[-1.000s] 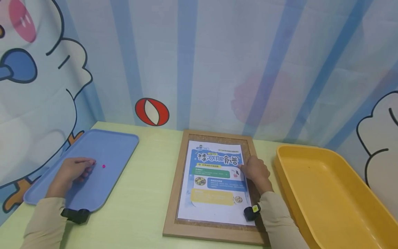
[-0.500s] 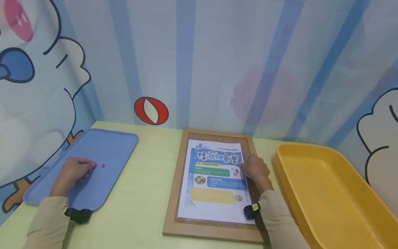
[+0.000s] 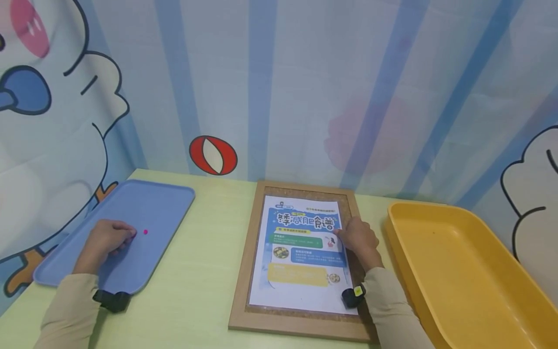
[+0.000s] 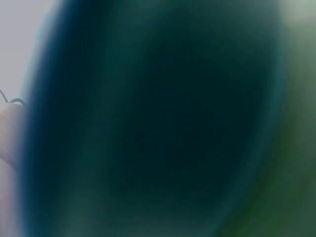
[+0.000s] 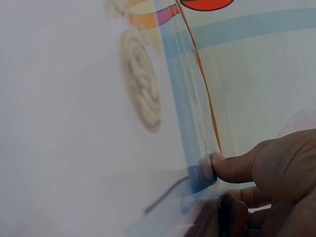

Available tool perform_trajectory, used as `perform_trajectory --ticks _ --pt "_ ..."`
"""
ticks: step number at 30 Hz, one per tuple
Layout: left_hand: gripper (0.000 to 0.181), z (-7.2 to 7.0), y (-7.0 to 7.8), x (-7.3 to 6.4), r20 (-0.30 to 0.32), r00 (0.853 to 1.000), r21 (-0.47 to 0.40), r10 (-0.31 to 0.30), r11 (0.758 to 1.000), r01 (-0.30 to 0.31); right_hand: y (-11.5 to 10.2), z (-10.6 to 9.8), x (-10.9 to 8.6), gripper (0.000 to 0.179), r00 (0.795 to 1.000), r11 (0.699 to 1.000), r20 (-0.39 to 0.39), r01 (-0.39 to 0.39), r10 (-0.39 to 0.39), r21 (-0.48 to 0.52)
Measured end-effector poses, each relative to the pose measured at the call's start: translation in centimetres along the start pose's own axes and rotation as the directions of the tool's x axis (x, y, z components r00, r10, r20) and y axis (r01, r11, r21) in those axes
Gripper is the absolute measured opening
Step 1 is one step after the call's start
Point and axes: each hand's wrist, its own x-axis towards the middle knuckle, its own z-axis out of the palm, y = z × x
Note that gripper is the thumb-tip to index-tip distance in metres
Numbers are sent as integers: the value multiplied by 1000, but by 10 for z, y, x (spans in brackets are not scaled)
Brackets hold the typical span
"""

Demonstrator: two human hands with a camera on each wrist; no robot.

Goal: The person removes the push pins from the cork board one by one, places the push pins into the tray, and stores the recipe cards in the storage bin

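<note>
Right hand (image 3: 357,238) rested on the right edge of the printed flyer (image 3: 301,252), which lay on the cork board (image 3: 244,271); its thumb tip pressed the sheet's edge, other fingers curled under. Left hand (image 3: 106,238) lay on the blue tray (image 3: 152,203), fingers loosely curled, holding nothing, just beside a small pink pin (image 3: 145,232). Yellow tray (image 3: 457,271) sat to the right. Left wrist view was too blurred to read.
</note>
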Motion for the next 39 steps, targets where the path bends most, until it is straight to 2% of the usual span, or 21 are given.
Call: perform_trajectory --ticks 9,21,27,30,39 --pt "31 0 -5 4 -3 1000 -26 -8 1000 8 -1 -1 -2 30 1000 1000 7 2 -2 8" --pt "40 -3 -4 4 1 1000 -68 -16 998 16 -1 -1 -1 31 1000 1000 13 4 -4 0" --pt "47 -6 11 1 -5 1000 -86 0 996 0 -1 -2 0 32 1000 1000 16 -9 9 12" --pt "47 -3 21 0 -10 1000 -113 29 993 -30 -2 -3 0 33 1000 1000 16 -14 13 14" --pt "47 18 57 -6 23 989 -133 149 981 -144 -2 -1 0 35 1000 1000 15 -14 13 18"
